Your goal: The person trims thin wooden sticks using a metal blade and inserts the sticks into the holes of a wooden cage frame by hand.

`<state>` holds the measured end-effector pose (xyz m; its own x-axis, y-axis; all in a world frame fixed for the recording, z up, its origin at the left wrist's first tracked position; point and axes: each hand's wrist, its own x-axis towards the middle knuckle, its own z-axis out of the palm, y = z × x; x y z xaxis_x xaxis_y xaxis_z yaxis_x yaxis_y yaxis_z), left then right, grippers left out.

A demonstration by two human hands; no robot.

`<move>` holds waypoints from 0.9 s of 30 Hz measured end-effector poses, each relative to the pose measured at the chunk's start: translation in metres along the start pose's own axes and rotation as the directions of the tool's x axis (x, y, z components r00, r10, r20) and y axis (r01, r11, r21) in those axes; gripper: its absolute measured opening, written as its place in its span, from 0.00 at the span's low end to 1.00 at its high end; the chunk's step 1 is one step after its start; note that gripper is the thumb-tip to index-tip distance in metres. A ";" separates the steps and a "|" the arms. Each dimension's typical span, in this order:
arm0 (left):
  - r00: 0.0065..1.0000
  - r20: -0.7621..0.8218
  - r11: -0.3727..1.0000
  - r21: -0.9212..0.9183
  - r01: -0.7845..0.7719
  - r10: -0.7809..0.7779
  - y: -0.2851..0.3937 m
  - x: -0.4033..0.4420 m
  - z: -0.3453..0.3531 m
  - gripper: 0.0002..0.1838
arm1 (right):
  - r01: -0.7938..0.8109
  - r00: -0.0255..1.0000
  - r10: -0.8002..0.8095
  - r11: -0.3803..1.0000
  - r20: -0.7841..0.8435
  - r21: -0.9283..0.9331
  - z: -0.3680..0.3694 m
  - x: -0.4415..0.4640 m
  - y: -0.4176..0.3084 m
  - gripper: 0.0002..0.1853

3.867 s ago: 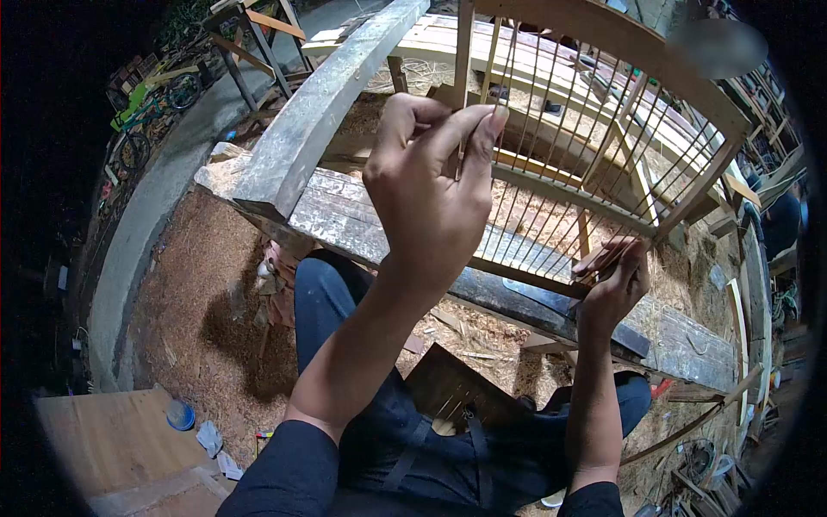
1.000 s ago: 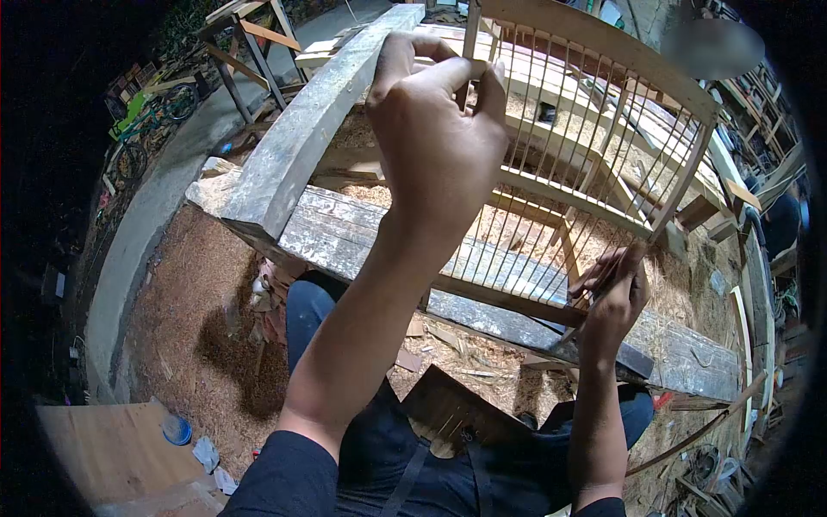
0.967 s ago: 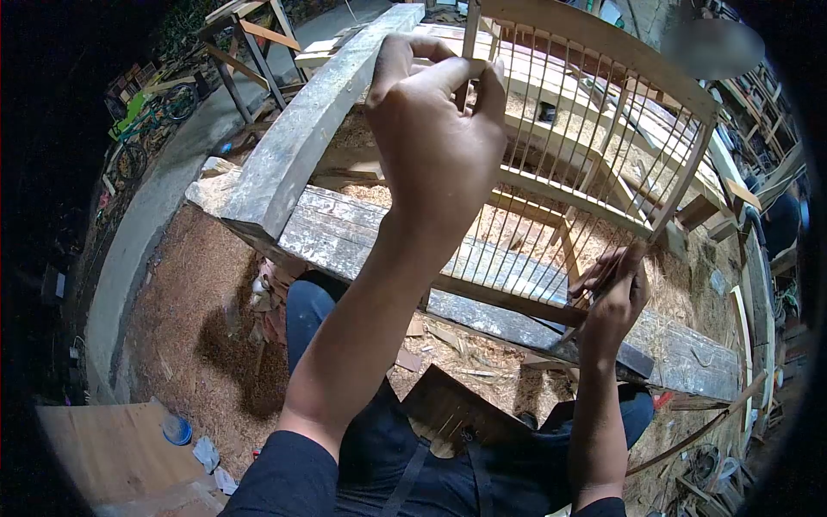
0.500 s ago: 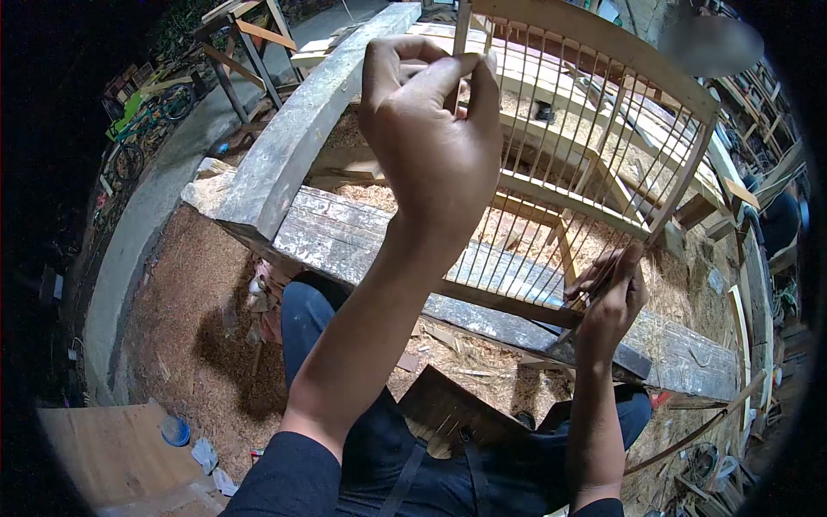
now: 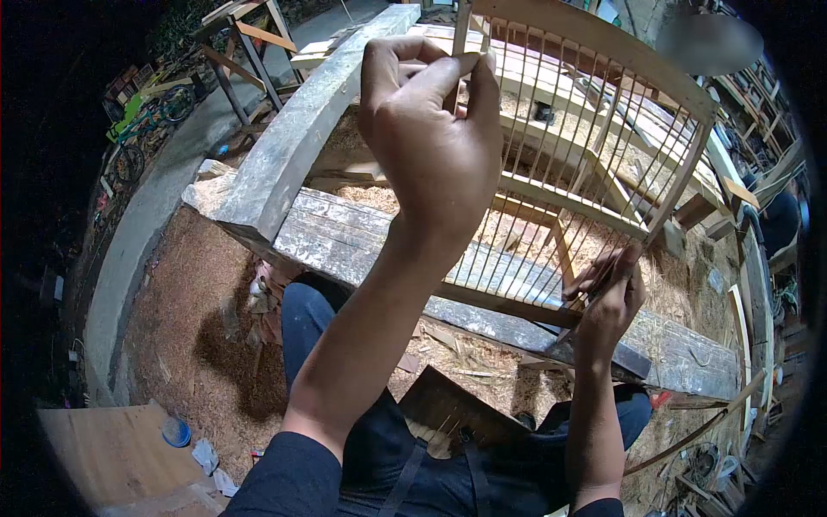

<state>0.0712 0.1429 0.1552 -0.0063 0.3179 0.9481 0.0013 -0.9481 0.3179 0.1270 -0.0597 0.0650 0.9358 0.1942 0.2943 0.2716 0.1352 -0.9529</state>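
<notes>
A wooden panel (image 5: 594,45), arched along its top and strung with several thin upright bars, looks like part of a birdcage. It stands tilted in front of me. My left hand (image 5: 431,129) is raised at its upper left, thumb and forefinger pinched on a thin wooden bar (image 5: 486,40). The fingertips hide where they grip. Lower down, my right hand (image 5: 610,297) is closed around the panel's bottom right corner; some of its fingers are behind the bars. The panel's bottom rail (image 5: 508,303) lies over a worn wooden beam.
The worn beam (image 5: 336,231) crosses before my knees and meets a thick pale beam (image 5: 301,129) on the left. A dark board (image 5: 452,401) lies between my legs. Sawdust covers the ground (image 5: 198,284). Plywood (image 5: 103,448) and a blue lid (image 5: 175,432) are at lower left.
</notes>
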 end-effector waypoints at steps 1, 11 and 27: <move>1.000 -0.026 0.999 -0.038 0.012 -0.013 0.000 -0.001 0.002 0.07 | 0.000 1.000 0.000 1.000 0.000 0.001 0.000 0.000 0.000 0.29; 0.999 -0.041 0.999 -0.003 0.033 -0.033 -0.001 0.002 0.003 0.10 | 0.008 1.000 -0.009 1.000 0.013 0.024 -0.002 0.000 0.004 0.29; 0.999 0.035 0.996 0.089 -0.005 0.001 -0.004 0.006 -0.005 0.11 | 0.039 0.998 -0.041 0.998 0.045 0.048 -0.006 0.000 0.005 0.28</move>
<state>0.0658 0.1485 0.1598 0.0289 0.3163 0.9482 0.0902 -0.9456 0.3127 0.1295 -0.0645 0.0597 0.9126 0.2321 0.3366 0.2969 0.1897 -0.9359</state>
